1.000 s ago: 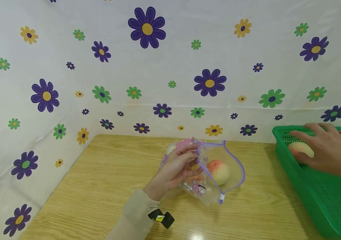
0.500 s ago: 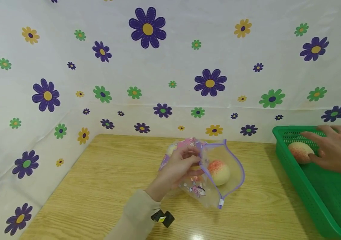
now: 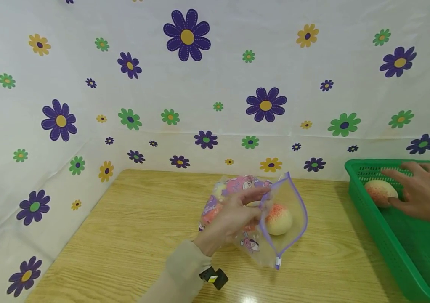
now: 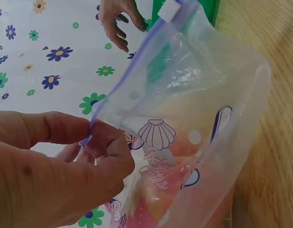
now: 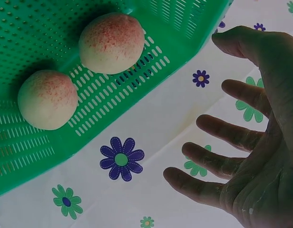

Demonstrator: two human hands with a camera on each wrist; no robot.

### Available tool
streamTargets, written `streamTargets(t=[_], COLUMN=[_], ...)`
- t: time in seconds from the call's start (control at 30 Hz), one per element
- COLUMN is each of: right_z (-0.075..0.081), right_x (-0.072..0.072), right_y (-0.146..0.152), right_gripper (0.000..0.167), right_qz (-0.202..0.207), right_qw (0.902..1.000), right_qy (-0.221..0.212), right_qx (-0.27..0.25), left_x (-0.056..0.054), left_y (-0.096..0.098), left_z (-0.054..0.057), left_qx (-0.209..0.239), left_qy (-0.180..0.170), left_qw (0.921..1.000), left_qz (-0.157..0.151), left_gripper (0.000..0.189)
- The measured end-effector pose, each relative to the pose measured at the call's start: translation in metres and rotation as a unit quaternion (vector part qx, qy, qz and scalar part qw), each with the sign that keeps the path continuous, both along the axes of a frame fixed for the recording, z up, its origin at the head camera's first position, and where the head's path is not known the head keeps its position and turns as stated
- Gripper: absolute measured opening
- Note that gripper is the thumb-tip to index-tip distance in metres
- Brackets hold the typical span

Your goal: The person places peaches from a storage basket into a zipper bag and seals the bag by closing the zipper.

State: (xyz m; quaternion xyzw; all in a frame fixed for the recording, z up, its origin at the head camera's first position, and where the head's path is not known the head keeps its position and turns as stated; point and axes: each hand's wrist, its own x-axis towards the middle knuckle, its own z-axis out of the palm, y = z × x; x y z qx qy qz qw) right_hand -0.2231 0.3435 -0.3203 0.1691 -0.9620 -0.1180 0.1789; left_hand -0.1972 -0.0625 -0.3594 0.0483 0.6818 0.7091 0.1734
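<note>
My left hand (image 3: 234,214) pinches the purple rim of a clear, printed zip bag (image 4: 184,90) between thumb and fingers. The bag's mouth gapes to the right, with a white slider at its lower corner. Just inside the mouth lies a peach (image 3: 278,219); more reddish and pale fruit shows blurrily through the plastic. Over the green basket (image 3: 379,240), my right hand (image 3: 428,193) spreads its fingers and holds nothing. One peach (image 3: 380,192) rests near that hand's thumb. In the right wrist view, two peaches (image 5: 112,43) sit in the basket, apart from the fingers (image 5: 227,133).
A wooden table (image 3: 135,223) carries the bag and basket. Behind it hangs a white sheet (image 3: 215,75) printed with flowers, which also runs down the left side. The basket's tall slotted wall (image 5: 99,95) stands close to that sheet.
My right hand has drawn back to the right, uncovering the peach in the basket. The left hand has moved right with the bag's rim, and the mouth has narrowed.
</note>
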Motion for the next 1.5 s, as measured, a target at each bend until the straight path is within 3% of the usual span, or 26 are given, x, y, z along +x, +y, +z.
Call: streamTargets(t=[0.17, 0.47, 0.73, 1.1, 1.5], right_z=[-0.002, -0.010, -0.011, -0.016, -0.019], right_x=[0.002, -0.002, -0.001, -0.003, -0.007], right_y=[0.000, 0.006, 0.006, 0.011, 0.018], right_gripper=[0.065, 0.065, 0.065, 0.068, 0.069], right_qz=[0.012, 0.021, 0.018, 0.037, 0.040], right_qw=[0.9998, 0.9992, 0.9996, 0.9991, 0.9990], right_qy=[0.012, 0.031, 0.018, 0.023, 0.018], right_qx=[-0.005, -0.012, -0.009, 0.003, 0.006], left_x=[-0.001, 0.002, 0.004, 0.004, 0.003], left_y=[0.001, 0.002, 0.001, 0.000, -0.002], left_z=[-0.001, -0.004, -0.005, -0.008, -0.008], left_qx=[0.015, 0.012, 0.029, 0.074, 0.073], left_qy=[-0.003, 0.011, -0.015, -0.059, -0.059], left_qw=[0.9998, 0.9998, 0.9994, 0.9952, 0.9951], left_qz=[-0.016, 0.012, -0.009, -0.027, -0.031], left_gripper=[0.063, 0.038, 0.021, 0.026, 0.031])
